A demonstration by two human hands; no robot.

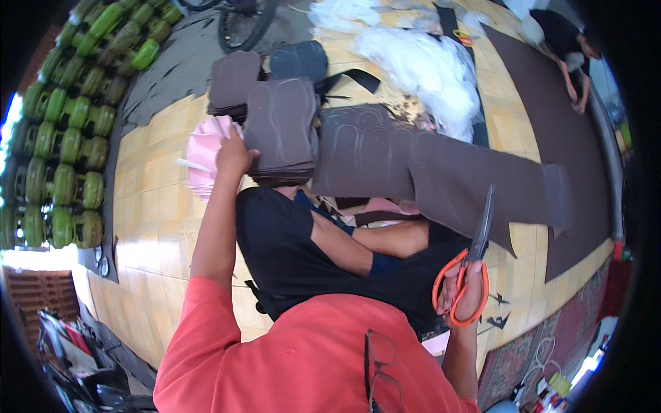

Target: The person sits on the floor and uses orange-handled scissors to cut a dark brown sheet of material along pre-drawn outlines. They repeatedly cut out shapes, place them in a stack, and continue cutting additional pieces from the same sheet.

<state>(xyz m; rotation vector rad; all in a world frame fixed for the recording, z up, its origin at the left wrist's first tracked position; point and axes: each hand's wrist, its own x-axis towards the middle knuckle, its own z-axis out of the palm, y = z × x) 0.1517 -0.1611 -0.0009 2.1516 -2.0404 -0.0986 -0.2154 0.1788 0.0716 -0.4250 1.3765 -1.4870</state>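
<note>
My left hand (235, 153) rests at the right edge of a fanned pile of pink sheets (204, 148), its thumb stretched out toward a neighbouring stack. Fingers and thumb look apart, though the fingers are partly hidden. A slim white stick-like thing (195, 165) lies across the pink pile. That neighbouring stack of dark brown pieces (279, 120) has pale sole-shaped outlines on its top piece. My right hand (466, 292) grips scissors (480, 237) by their orange handles, blades pointing away from me. Beyond the blades, a long brown sheet (475, 175) with similar outlines stretches past my crossed legs.
More stacked pieces, brown (234, 76) and dark blue-grey (298, 60), lie farther off. Clear plastic (427, 72) is heaped behind the sheet. Another person (568, 51) bends over a large brown roll (551, 148) at far right. Green gas cylinders (69, 144) line the left.
</note>
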